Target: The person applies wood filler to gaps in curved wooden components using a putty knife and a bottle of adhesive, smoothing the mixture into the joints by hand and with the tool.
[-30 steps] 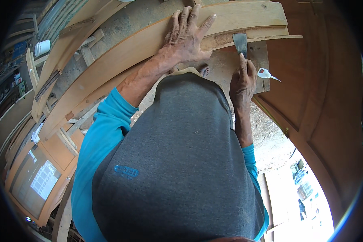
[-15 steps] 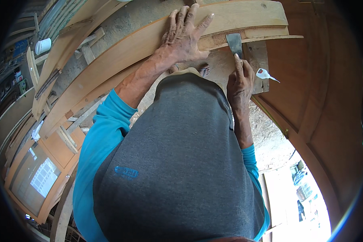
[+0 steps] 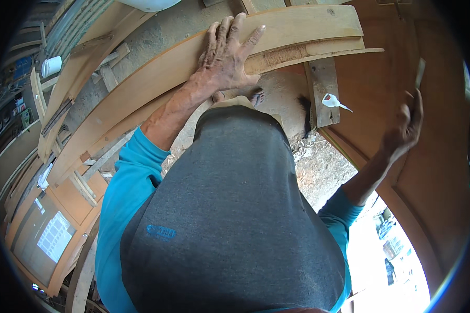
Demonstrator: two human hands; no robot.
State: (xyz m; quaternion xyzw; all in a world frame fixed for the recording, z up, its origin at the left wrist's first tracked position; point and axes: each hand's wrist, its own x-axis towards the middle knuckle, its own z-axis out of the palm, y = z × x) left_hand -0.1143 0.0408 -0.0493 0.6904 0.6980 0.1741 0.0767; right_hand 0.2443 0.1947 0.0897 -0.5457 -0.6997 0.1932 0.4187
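My left hand [image 3: 222,60] lies with its fingers spread on a long, curved wooden board [image 3: 308,23], pressing near its right part. Along the board's near edge runs a stepped ledge [image 3: 284,54] with a rough brown surface. Off to the right, my right hand [image 3: 404,125] is closed round a putty knife [image 3: 420,73], which appears edge-on, its blade pointing away from me. That hand is over a large brown wooden panel [image 3: 365,68]. Between board and panel, a small white bottle with a thin nozzle [image 3: 331,100] lies by a wooden support [image 3: 324,78].
A dark bristly thing [image 3: 305,109] shows beside the support. Timber pieces [image 3: 78,78] and a white cup-like container [image 3: 51,66] are at the left. A glazed wooden frame [image 3: 49,235] stands lower left. Part of a white rounded object [image 3: 150,4] shows at the top.
My right hand has lifted the putty knife off the board's ledge and swung it right, over the brown panel. My left hand stays on the board. The view has shifted slightly.
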